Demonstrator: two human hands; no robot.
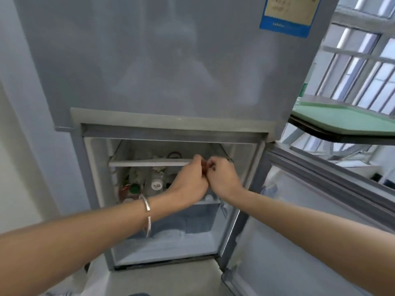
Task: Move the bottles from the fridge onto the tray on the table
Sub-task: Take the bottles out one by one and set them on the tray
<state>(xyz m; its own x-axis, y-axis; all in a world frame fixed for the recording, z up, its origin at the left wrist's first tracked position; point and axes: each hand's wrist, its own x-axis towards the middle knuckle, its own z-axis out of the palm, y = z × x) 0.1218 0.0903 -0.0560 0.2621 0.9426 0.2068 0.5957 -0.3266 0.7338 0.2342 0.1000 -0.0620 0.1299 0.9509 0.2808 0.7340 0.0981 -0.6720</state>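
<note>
Reaching: the left hand and the right hand are both inside the lower compartment of the fridge, knuckles towards the camera and touching each other.
Hand state: the fingers of both hands are curled. A small reddish object shows in the gap between them, and both seem to pinch it. What it is, a bottle top or a label, I cannot tell, because the hands cover it.
Why two hands: I judge that the thing stands far back at the right end of the white shelf rail, so one hand steadies it while the other takes hold.
Door: the lower door is swung wide to the right, which leaves the way free for both arms.
Bottles waiting: a green-capped bottle and a white-capped bottle stand under the shelf rail, side by side. Both are left of the left hand and apart from it. A further white cap shows just below the two hands.
Tray: the green tray lies on the surface at the right, above the open door and well apart from the hands. No bottle is seen on the part in view.
Progress: I judge that the task is at its start, with at least three bottles left inside.
Risk: the bracelet on the left wrist could catch the shelf rail when the arm is drawn out.
</note>
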